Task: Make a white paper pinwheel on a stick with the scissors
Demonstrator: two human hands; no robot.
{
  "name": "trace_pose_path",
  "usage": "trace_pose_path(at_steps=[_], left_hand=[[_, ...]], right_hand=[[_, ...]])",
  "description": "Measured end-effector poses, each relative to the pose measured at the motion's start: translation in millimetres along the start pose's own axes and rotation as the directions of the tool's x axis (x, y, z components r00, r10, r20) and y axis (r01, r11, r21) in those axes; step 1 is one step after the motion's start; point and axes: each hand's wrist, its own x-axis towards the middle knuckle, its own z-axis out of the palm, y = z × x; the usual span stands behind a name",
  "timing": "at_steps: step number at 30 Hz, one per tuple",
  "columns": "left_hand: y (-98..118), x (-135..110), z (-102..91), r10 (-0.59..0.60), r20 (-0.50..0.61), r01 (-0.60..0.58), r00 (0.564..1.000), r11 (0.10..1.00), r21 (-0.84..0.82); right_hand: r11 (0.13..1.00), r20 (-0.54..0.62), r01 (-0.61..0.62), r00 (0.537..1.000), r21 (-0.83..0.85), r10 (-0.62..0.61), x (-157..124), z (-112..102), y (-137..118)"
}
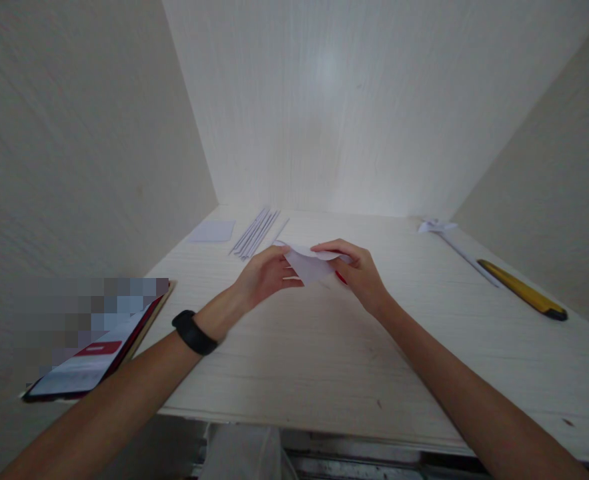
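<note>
Both my hands hold one small piece of white paper (310,265) just above the pale wooden desk (294,360), near its middle. My left hand (267,273) pinches the paper's left edge, with a black band on that wrist. My right hand (357,270) grips the right side, its fingers curled over the top edge and red nails showing. The paper looks partly folded, with a point toward the bottom.
Several thin white paper strips (255,233) lie at the back, beside a small white sheet (212,231). A folded paper shape (437,226) and a yellow-and-black utility knife (521,289) lie at the right. A phone (91,360) rests at the left edge. Walls enclose three sides.
</note>
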Motion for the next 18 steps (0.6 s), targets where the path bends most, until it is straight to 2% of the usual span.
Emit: trace_pose_path(at_steps=[4, 10, 15, 18], left_hand=[[0.1, 0.3, 2.0, 0.009, -0.04, -0.008, 0.999, 1.0, 0.023], [-6.9, 5.9, -2.8, 0.108, -0.056, -0.098, 0.993, 0.983, 0.154], [-8.5, 6.1, -5.2, 0.125, -0.071, -0.109, 0.99, 0.974, 0.198], [-8.5, 6.9, -7.0, 0.151, -0.105, -0.122, 0.983, 0.963, 0.242]], right_hand=[[0.991, 0.017, 0.107, 0.994, -0.085, -0.106, -1.3, 1.5, -6.3], [0.974, 0.069, 0.151, 0.988, -0.168, -0.142, -2.7, 6.0, -12.7], [0.973, 0.076, 0.159, 0.986, -0.165, -0.149, -4.1, 5.6, -12.1], [0.989, 0.078, 0.103, 0.992, -0.104, -0.095, -4.3, 2.5, -11.9]])
